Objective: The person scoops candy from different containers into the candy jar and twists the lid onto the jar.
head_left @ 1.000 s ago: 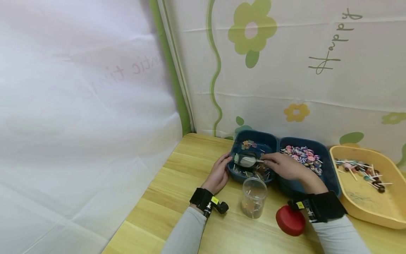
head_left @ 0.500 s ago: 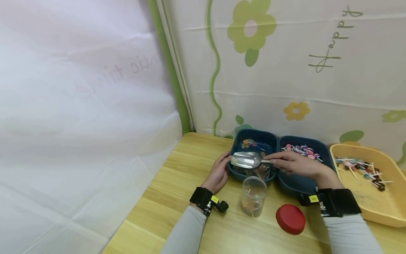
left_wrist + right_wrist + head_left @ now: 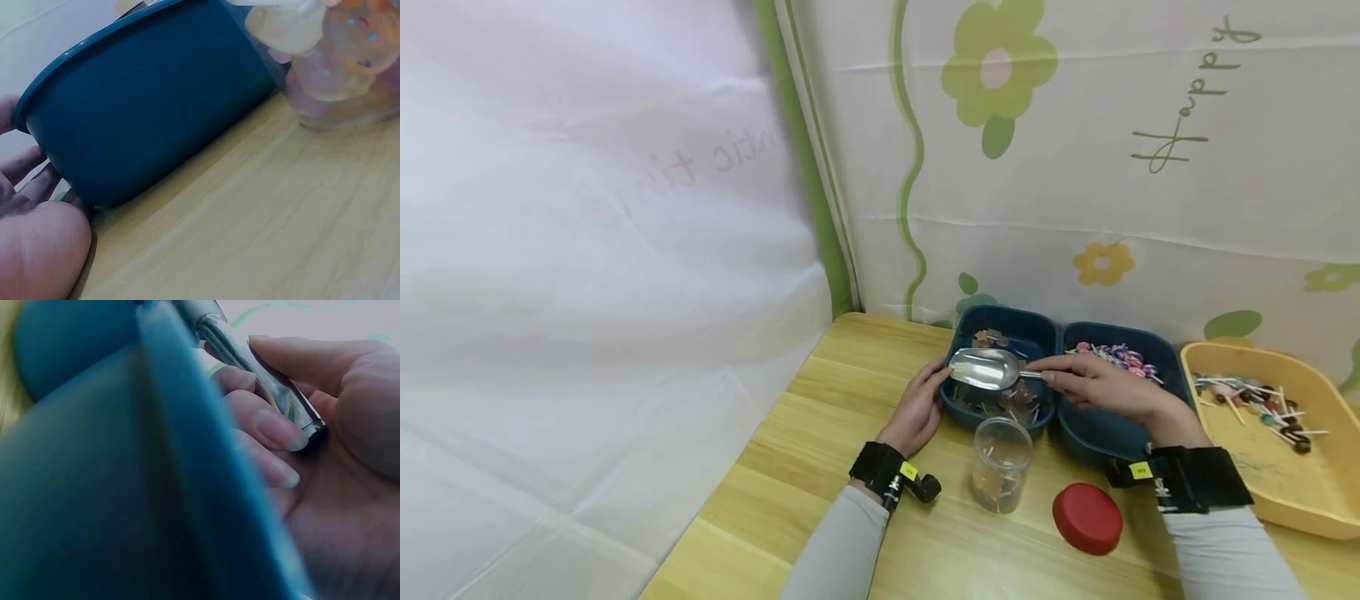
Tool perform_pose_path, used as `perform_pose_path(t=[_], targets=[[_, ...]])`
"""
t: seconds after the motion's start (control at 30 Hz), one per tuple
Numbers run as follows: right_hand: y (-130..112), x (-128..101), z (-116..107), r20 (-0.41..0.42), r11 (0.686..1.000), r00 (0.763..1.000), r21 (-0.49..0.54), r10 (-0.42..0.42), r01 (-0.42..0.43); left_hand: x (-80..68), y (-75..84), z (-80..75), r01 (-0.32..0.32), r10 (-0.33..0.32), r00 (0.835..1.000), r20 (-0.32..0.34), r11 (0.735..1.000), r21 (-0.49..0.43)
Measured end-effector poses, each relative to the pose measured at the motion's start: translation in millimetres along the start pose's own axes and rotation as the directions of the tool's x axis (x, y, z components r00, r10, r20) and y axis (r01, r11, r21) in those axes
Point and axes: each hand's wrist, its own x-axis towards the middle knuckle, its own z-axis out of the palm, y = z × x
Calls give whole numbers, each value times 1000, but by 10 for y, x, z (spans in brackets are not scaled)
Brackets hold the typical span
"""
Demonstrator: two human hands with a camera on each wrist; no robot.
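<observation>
The right hand (image 3: pixel 1097 387) pinches the handle of a metal scoop (image 3: pixel 985 369), and this scoop is above the left blue box (image 3: pixel 1021 323). The left hand (image 3: pixel 916 410) has its fingers spread against the side of this box. On the tabletop (image 3: pixel 955 554), a clear jar (image 3: pixel 1002 454) with colourful pieces stands near the box, and a red lid (image 3: pixel 1087 518) lies to the right of the jar.

White fabric (image 3: pixel 587 292) with faint mirrored lettering (image 3: pixel 683 169) fills the left. At centre, 1 green band (image 3: pixel 805 162) runs down; at upper right, a printed cloth (image 3: pixel 1060 192) shows "Happy" (image 3: pixel 1187 108). A wood-grain table (image 3: pixel 827 417) occupies the lower centre.
</observation>
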Motion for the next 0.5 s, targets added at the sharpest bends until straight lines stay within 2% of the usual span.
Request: perform_pose_path(t=[0.2, 0.33, 0.5], targets=[[-21, -65, -58, -50, 1000, 999, 28, 8, -7, -17, -23, 0, -8, 8, 1000, 1, 1000, -19], [-171, -162, -138, -73, 997, 995, -10, -72, 71, -21, -27, -1, -8, 8, 1000, 14, 1000, -26], [-468, -315, -210, -62, 981, 980, -52, -189, 186, -9, -18, -7, -1, 2, 999, 32, 1000, -27]])
